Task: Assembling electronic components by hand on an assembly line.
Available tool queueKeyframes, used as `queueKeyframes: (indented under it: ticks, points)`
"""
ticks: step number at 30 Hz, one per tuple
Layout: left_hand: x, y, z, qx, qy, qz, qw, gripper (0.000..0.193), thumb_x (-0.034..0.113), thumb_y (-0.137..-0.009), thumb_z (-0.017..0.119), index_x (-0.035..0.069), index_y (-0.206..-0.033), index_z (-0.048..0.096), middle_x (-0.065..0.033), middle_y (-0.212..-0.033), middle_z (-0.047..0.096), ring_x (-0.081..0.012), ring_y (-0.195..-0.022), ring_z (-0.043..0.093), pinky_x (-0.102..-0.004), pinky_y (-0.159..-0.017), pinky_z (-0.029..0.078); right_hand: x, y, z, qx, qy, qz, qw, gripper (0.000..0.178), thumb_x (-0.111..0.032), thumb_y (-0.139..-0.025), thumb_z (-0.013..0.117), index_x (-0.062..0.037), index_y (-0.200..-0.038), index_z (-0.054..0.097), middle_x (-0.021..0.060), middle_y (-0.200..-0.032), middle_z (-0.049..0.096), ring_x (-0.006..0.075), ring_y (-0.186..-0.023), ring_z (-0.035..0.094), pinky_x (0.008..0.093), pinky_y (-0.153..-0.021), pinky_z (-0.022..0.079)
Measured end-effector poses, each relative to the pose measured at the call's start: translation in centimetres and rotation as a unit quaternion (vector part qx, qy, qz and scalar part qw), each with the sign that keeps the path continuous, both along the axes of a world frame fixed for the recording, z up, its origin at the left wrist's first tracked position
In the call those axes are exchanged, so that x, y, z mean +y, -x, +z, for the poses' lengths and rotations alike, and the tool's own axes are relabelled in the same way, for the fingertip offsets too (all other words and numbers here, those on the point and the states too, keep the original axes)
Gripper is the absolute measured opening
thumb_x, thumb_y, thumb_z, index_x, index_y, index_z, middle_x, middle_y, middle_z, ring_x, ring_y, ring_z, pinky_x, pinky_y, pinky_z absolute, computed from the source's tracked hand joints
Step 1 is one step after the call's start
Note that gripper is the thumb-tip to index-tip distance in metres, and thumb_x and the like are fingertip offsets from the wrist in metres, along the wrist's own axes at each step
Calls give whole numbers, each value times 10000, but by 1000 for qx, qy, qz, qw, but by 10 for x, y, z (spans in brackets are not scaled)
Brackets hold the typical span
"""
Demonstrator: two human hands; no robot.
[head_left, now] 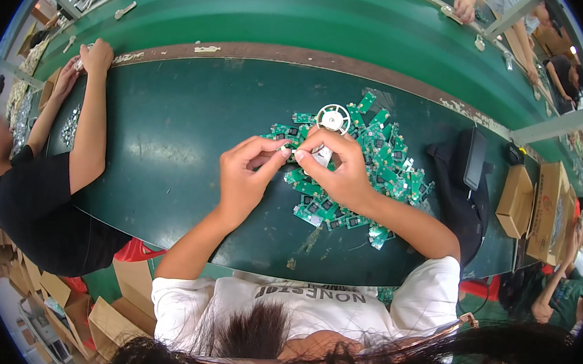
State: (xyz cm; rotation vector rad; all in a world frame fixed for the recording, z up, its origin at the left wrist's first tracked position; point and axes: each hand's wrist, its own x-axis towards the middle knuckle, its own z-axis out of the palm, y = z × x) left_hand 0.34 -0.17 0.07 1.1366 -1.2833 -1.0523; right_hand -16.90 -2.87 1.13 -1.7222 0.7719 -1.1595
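Both of my hands meet above the table, in front of a loose pile of small green circuit boards [382,158]. My left hand [246,171] is closed in a pinch, thumb against index finger, on a small green circuit board [289,145] that the fingertips partly cover. A white handheld fan [333,119], with a round spoked head, is in my right hand [341,172], its head pointing away from me. The fingers curl around its white handle, and the thumb and index tips come right up to the board. Fine detail between the fingertips is too small to tell.
Beyond the dark green table [164,151] runs a green conveyor belt [277,20] carrying several white fan parts. A co-worker in black [37,196] works at the left. On the right lie a dark bag [455,188], a black phone-like slab [475,159] and cardboard boxes [549,209].
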Motion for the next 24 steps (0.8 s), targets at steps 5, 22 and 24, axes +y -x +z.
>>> queueKeyframes:
  ticks: [5,22,24]
  points:
    - [6,6,5,-200,164,47,965,191,-22,-776,707,-9,-959,654,-104,-809,679,-158,-691,683,-246,-594,544,2,0,-2,3,-6,1,1000,64,31,-818,639,5,-802,583,37,-759,539,104,-690,512,264,-591,395]
    - [7,8,0,-292,283,81,910,245,-10,-724,752,10,-950,660,-108,-799,683,-195,-627,665,-269,-517,516,2,1,-10,-42,-79,28,996,55,24,-853,603,5,-826,560,55,-848,563,92,-759,519,246,-640,424]
    - [8,9,1,-307,282,82,905,242,-14,-718,754,4,-940,659,-107,-799,681,-202,-627,665,-273,-523,518,2,2,-10,-51,-101,31,993,53,23,-854,602,5,-828,560,57,-856,565,89,-767,517,244,-648,423]
